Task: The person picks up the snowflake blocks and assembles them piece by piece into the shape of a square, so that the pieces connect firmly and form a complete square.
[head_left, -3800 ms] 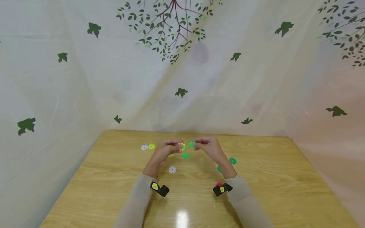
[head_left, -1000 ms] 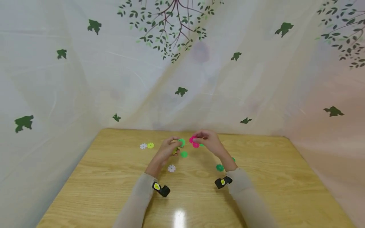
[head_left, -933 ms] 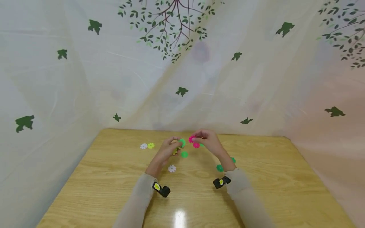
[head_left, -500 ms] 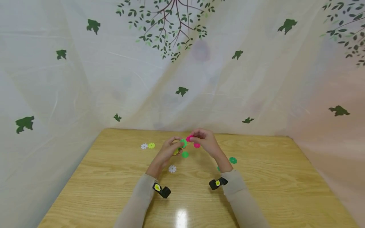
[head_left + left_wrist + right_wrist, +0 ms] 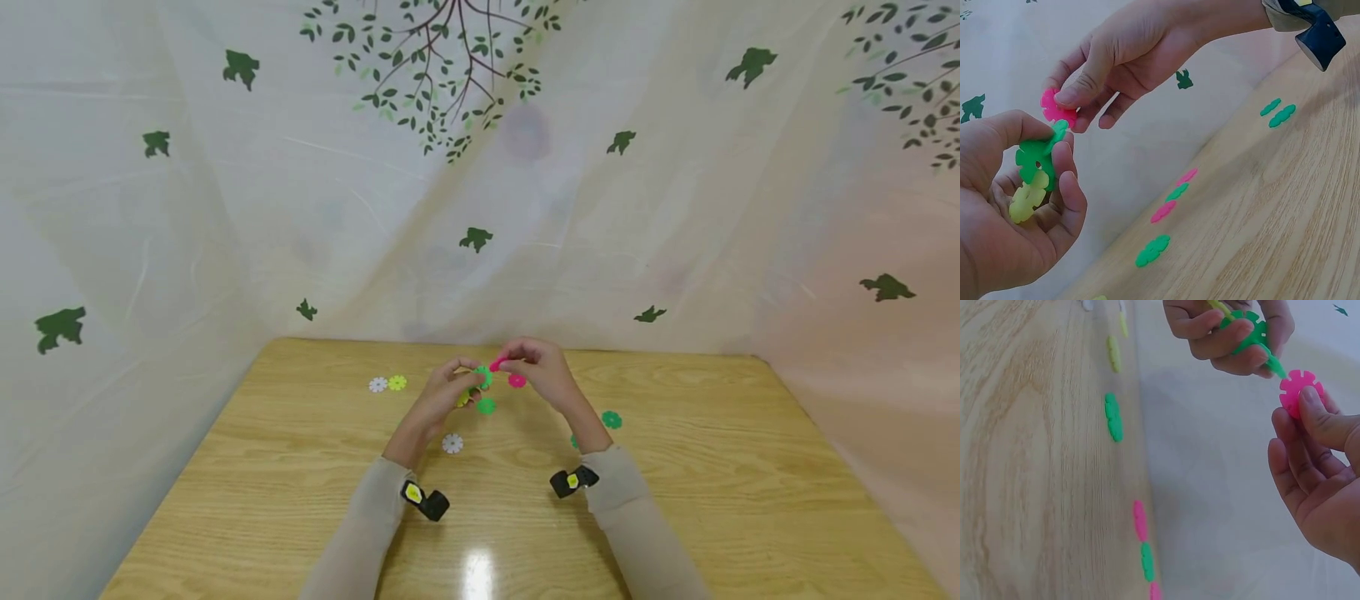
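My left hand (image 5: pixel 438 396) holds a small cluster of joined plastic snowflake discs: a yellow disc (image 5: pixel 1029 197), a green disc (image 5: pixel 1032 156) and a second green disc (image 5: pixel 1059 134) set at an angle at the end. In my right hand (image 5: pixel 547 375), thumb and fingers pinch a pink snowflake disc (image 5: pixel 1297 387) with slots round its rim. The pink disc's edge meets the outer green disc; whether the slots are interlocked I cannot tell. Both hands are raised above the table, and the left fingers partly cover the cluster.
Loose discs lie on the wooden table (image 5: pixel 300 500): white (image 5: pixel 378 384) and yellow (image 5: pixel 397 382) at left, white (image 5: pixel 452 443) nearer, green (image 5: pixel 487 406) and pink (image 5: pixel 517 381) below the hands, green (image 5: pixel 612 419) at right. A patterned cloth (image 5: pixel 360 250) hangs behind.
Earlier my right hand held a green disc at the yellow one; now it pinches a pink disc. Over the last second it has moved left to the cluster, turning the pink disc edge-on.
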`<state>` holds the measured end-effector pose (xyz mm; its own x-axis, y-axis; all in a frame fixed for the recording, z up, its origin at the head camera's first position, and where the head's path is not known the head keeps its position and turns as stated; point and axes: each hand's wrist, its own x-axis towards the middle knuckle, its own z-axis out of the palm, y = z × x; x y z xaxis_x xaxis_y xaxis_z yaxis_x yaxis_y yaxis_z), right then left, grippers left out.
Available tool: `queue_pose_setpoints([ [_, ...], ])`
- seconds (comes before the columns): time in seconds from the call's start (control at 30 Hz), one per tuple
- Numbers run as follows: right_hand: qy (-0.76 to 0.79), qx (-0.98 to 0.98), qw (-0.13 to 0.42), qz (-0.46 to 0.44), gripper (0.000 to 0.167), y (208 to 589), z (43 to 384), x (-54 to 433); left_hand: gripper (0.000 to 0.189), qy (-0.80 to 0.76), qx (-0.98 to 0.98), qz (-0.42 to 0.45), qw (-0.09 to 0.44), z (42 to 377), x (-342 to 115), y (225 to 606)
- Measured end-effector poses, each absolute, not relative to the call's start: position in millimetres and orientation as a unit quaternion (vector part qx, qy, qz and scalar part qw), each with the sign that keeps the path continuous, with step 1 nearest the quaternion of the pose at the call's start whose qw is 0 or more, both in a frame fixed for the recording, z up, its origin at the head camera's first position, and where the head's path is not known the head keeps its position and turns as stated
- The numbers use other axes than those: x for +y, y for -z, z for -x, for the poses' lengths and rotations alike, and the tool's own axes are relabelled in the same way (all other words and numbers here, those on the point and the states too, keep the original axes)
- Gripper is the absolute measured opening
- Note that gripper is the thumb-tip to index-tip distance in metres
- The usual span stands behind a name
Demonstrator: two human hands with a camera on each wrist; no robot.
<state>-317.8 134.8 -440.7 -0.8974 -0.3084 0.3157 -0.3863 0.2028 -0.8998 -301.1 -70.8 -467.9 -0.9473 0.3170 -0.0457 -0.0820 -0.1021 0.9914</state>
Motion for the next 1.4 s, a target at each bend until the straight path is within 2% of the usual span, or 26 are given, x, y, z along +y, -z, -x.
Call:
queue_pose_setpoints([
  [0.4,-0.577,-0.775,0.055,-0.253,0.006,420,300,125,0.007,-0.741,0.652,-0.096,0.128,301,-71,469],
  [0.77,-0.616,-0.756,0.057,-0.213,0.003,423,299,121,0.005,-0.751,0.640,-0.106,0.119,300,-68,467],
  [1.03,-0.627,-0.751,0.054,-0.201,0.005,425,297,120,0.009,-0.755,0.637,-0.102,0.120,298,-65,467],
  [1.2,-0.602,-0.772,0.039,-0.201,0.007,421,294,122,0.011,-0.751,0.638,-0.091,0.142,300,-67,468],
  [1.4,-0.551,-0.806,0.027,-0.212,0.013,423,302,123,0.030,-0.742,0.643,-0.091,0.167,303,-75,469],
])
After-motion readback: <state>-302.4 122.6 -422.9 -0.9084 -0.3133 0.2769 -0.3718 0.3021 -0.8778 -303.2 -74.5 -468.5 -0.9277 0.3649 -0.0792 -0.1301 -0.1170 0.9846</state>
